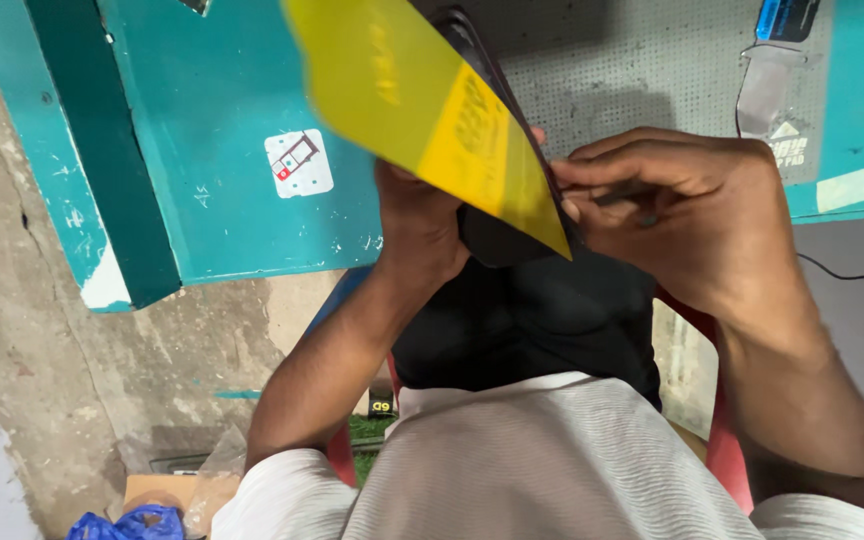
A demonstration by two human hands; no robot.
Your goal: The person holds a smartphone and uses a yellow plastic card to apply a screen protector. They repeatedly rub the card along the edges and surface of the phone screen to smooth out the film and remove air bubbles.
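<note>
The fingers of the right hand (687, 215) are closed in a pinch on the lower edge of a yellow film (422, 105), thumb and forefinger pressed together at the point where the film meets a dark phone (497, 235). The fingers of the left hand (417, 225) are wrapped around that phone from behind; only the back of the hand and the wrist show, the fingertips being hidden by the film and the phone. The phone stands tilted between the two hands, its upper end running up and away from the fingers under the film. The film rises from the pinch toward the upper left, partly blurred, with a deeper orange-yellow band just above the right fingers; whether it lies flat against the phone there or stands off it cannot be told. Directly beyond the fingers lies a grey mat (642, 70) on a teal surface (212, 130). Left of the left fingers, a small white sticker (299, 163) is fixed to the surface. Up and right of the right fingers, a clear plastic strip (767, 95) lies on the mat. Below the fingers are the person's black garment and a white ribbed shirt (542, 470). Far down-left of the left fingers, a blue bag (127, 523) lies on the concrete floor (22, 330).
</note>
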